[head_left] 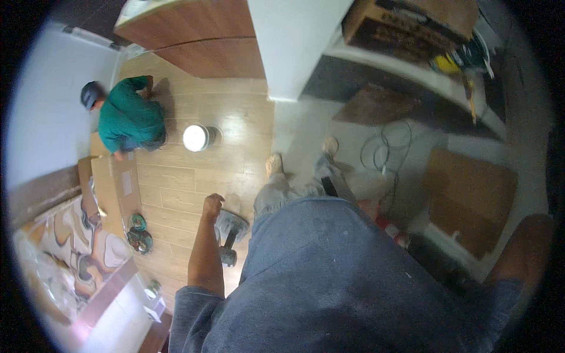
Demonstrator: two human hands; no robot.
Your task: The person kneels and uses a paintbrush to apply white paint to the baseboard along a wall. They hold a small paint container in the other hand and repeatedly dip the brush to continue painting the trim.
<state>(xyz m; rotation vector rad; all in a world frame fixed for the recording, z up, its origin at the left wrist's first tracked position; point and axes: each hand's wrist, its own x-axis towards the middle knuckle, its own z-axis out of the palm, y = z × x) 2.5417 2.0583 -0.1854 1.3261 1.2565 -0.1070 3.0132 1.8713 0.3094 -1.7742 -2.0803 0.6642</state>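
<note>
My left hand (213, 204) hangs in front of my left side above the wood-look floor, its fingers curled inward. Whatever may be in its palm is hidden. Just beside it, lower in the picture, is a grey object with a dark shaft and a rounded dark end (228, 255); whether my hand touches it is unclear. At the right edge my right forearm (524, 250) reaches into the dark rim, and the hand at its end is out of sight. My light-coloured shoes (274, 165) stand near the seam between the wood-look floor and a grey floor.
A crouching person in a green shirt (130, 115) works at a cardboard box (120, 182) on the left. A white bucket (197, 137) stands ahead. Right of me lie a looped cable (384, 154) and a brown cardboard sheet (471, 191). A carton (409, 29) sits on a ledge.
</note>
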